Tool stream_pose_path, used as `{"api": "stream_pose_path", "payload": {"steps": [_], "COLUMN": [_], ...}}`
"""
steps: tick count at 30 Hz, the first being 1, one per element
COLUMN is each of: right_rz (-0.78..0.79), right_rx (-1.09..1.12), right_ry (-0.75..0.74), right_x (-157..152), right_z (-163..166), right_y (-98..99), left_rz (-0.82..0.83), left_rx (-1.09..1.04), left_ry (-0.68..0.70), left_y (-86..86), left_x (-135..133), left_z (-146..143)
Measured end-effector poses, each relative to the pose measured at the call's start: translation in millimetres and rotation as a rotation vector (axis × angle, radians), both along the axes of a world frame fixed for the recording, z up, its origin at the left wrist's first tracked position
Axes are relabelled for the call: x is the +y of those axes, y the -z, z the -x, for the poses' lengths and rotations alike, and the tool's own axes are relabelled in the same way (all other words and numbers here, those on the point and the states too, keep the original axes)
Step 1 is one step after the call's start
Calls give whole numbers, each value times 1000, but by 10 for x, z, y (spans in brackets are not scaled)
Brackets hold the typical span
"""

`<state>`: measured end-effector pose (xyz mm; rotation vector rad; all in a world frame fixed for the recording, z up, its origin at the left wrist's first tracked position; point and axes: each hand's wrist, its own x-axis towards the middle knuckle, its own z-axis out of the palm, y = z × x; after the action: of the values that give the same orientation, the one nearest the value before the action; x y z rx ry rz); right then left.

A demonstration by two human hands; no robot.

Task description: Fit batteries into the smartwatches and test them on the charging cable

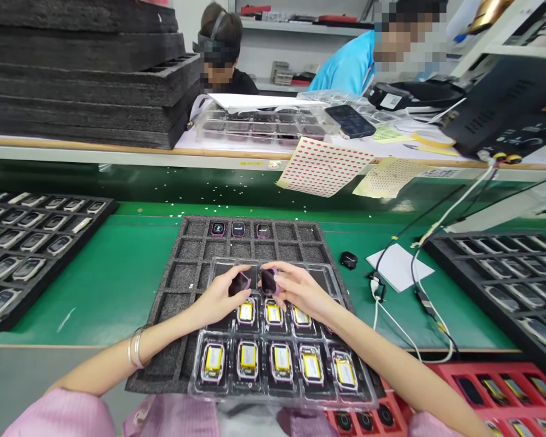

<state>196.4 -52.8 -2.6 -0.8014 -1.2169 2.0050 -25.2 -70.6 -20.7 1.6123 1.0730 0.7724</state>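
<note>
My left hand [224, 292] is closed around a purple-framed smartwatch case [239, 283] with a dark screen. A second one, also a purple smartwatch case [269, 281], sits between the fingers of my right hand [295, 288]. Both are held just above a clear plastic tray [282, 397], whose pockets hold several watch cases [248, 358] with yellow-and-white batteries showing. Under that tray lies a black foam tray [175, 309] with square pockets. Three small watches [238, 229] rest in its back row, and at least one has a lit screen.
Foam trays of watch frames stand at left [27, 237] and right [514, 273]. Cables [418, 273] and white paper [400, 267] lie right of centre. Red trays [495, 376] are at lower right. A shelf [131, 155] carries stacked black foam [82, 73]. Two people are behind it.
</note>
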Motion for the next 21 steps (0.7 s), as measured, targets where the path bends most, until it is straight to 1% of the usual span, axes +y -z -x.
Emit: {"api": "stream_pose_path", "payload": {"steps": [5, 10, 21], "right_rz": [-2, -14, -48], "right_rx": [-55, -102, -80], "right_ry": [-11, -10, -32], "right_x": [-29, -30, -33], "right_z": [38, 57, 63], "right_y": [51, 54, 125], "left_rz": [-41, -59, -118], "left_rx": [42, 56, 197], "left_ry": [-22, 2, 33], "left_y": [54, 69, 61], "left_x": [6, -9, -39], "left_z": [-7, -12, -35]}}
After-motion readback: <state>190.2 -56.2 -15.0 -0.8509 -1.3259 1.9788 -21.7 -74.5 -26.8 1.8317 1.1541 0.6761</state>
